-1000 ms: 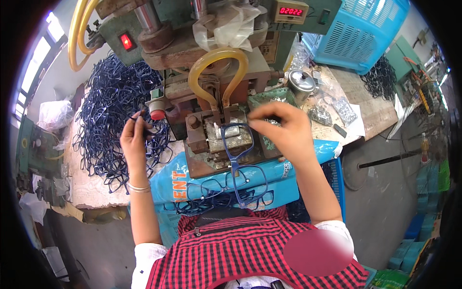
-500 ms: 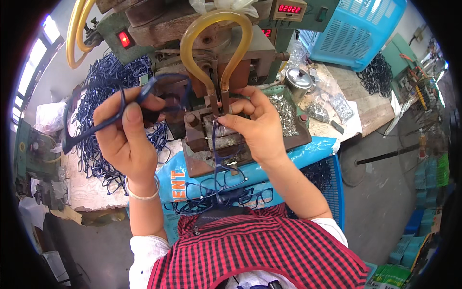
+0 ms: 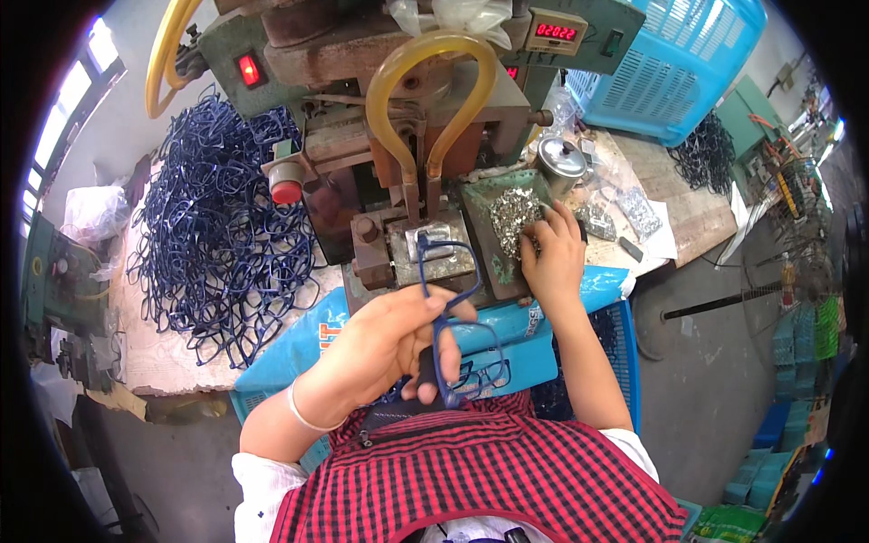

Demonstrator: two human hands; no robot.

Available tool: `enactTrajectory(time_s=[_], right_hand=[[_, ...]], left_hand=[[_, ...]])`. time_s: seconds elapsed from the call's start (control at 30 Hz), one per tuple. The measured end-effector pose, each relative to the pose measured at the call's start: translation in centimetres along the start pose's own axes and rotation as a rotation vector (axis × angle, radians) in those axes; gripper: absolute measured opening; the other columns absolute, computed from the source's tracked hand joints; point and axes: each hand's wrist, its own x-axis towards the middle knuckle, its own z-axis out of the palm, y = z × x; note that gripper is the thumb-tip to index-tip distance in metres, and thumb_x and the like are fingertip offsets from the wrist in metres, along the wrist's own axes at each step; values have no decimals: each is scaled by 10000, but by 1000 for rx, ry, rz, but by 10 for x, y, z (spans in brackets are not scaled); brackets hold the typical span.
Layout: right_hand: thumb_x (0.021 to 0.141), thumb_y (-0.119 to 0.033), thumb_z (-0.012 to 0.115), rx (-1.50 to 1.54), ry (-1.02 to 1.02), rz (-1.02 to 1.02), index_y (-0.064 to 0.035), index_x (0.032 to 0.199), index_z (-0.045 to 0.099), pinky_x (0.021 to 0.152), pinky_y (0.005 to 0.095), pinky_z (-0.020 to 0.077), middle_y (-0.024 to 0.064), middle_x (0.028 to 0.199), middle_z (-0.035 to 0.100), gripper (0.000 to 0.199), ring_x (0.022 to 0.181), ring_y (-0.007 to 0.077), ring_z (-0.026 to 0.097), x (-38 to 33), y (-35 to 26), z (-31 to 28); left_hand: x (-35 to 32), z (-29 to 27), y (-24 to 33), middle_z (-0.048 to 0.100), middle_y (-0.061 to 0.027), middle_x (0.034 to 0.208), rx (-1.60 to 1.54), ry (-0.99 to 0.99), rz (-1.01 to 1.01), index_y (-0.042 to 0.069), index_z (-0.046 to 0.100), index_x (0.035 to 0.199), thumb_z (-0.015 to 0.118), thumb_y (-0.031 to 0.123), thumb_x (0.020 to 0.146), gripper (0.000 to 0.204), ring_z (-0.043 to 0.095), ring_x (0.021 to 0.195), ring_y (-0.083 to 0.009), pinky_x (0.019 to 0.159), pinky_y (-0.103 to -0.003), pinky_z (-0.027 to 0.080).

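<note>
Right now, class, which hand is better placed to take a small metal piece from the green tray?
Probably the right hand: it is right at the small metal pieces in the green tray, while the left hand is farther from them, at the blue eyeglass frame.

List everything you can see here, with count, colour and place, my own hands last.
eyeglass frame: one, blue, at the fixture
fixture: one, grey-brown, under the press
press: one, green and brown, top centre
hose loop: one, yellow, front of press
push button: one, red, left of press
tray: one, green, right of fixture
metal bits: uncountable, silvery, in tray
lidded pot: one, silver, behind tray
frame pile: uncountable, dark blue, left tabletop
basket: one, light blue, top right
plastic sheet: one, blue, table's front edge
background: various, mixed, partly blurred
apron: one, red-black check, bottom centre
left hand: one, bare, at eyeglass frame
right hand: one, bare, at tray
</note>
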Motion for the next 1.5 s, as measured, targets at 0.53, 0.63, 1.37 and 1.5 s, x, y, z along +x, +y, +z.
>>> enactTrajectory(time_s=[0.53,0.63,1.37,1.5], right_hand=[[807,-109,745,58,-56,-26,-46,942,715,964,487,504,188,1169,686,152,1158,385,623,20,-17,17],[810,-89,734,128,94,7,-35,904,704,901,481,520,163,1054,716,113,1021,384,668,12,-13,8],[843,-22,724,761,-99,283,-5,925,764,870,307,524,81,883,723,93,836,185,679,13,-45,-60],[821,-44,740,1034,-279,173,-8,1084,715,901,289,515,68,896,726,266,922,143,687,58,-95,-59]], left_hand=[[0,-29,-48,722,-129,899,-2,-156,160,5,583,1232,448,338,1116,377,726,720,-190,548,-264,558],[-33,-59,-53,730,-78,914,606,410,607,-1,670,1076,643,146,1021,159,695,786,-160,709,-288,555],[2,-235,17,696,-78,960,1218,1360,952,23,710,1020,693,87,900,137,682,822,-197,760,-321,542],[19,-218,-1,628,-8,991,699,996,1104,-10,625,1090,630,36,1006,96,584,851,-72,780,-223,490]])
